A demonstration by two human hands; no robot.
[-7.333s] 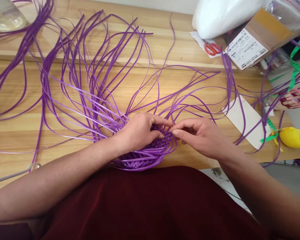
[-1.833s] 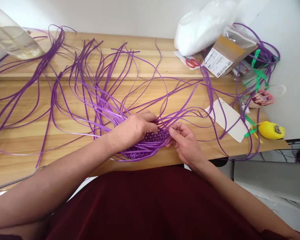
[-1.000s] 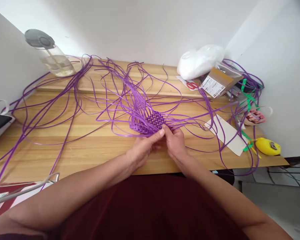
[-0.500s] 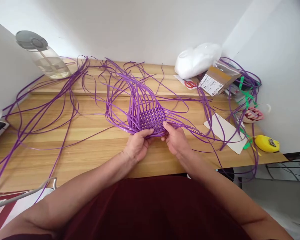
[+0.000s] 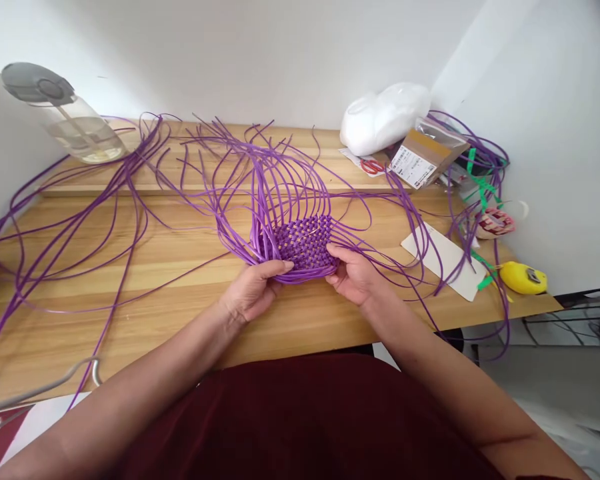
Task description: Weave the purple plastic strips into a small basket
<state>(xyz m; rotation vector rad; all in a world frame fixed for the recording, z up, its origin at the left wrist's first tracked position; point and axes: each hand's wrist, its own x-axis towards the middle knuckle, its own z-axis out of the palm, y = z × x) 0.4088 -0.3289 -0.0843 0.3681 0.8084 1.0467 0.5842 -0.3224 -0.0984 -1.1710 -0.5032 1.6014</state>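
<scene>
A purple woven mat (image 5: 305, 241) of plastic cord lies in the middle of the view, many long loose strands fanning out from its edges. My left hand (image 5: 257, 287) grips its near left edge, thumb on top and fingers tucked underneath. At the near right corner my right hand (image 5: 353, 272) pinches the weave between thumb and fingers. Along the near edge, between both hands, runs a bundle of purple strands (image 5: 305, 275). Other strands (image 5: 260, 193) arch up and back from the left and far sides of the weave.
On the left stand a clear bottle with a grey lid (image 5: 83, 133) and long purple cords (image 5: 123, 173). At the right are a white plastic bag (image 5: 385, 120), red-handled scissors (image 5: 373, 166), a labelled packet (image 5: 413, 167), a white card (image 5: 445, 260) and a yellow tape measure (image 5: 523, 278).
My left hand has slid left along the near edge, away from my right hand. More of the near bundle shows, and the far strands stand more spread. The camera view has shifted slightly.
</scene>
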